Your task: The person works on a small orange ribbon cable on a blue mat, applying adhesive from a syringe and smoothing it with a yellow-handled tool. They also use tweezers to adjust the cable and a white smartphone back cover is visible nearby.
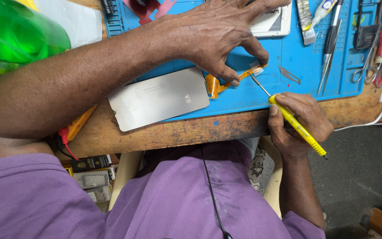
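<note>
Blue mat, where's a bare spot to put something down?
On the blue mat, bare room lies between the small blade and the tweezers, and along its near edge right of the metal-backed screen panel. The top right is crowded with tools.

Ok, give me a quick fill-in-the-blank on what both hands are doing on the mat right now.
1. The right hand grips a soldering iron with a ____ handle.
2. The left hand pins the end of the ____ flex cable with thumb and forefinger.
3. The flex cable runs from the grey display panel, which lies partly on the ____ work mat.
4. The iron's tip meets the cable beside the left hand's ____.

Missing words: yellow; orange; blue; fingertips
</note>
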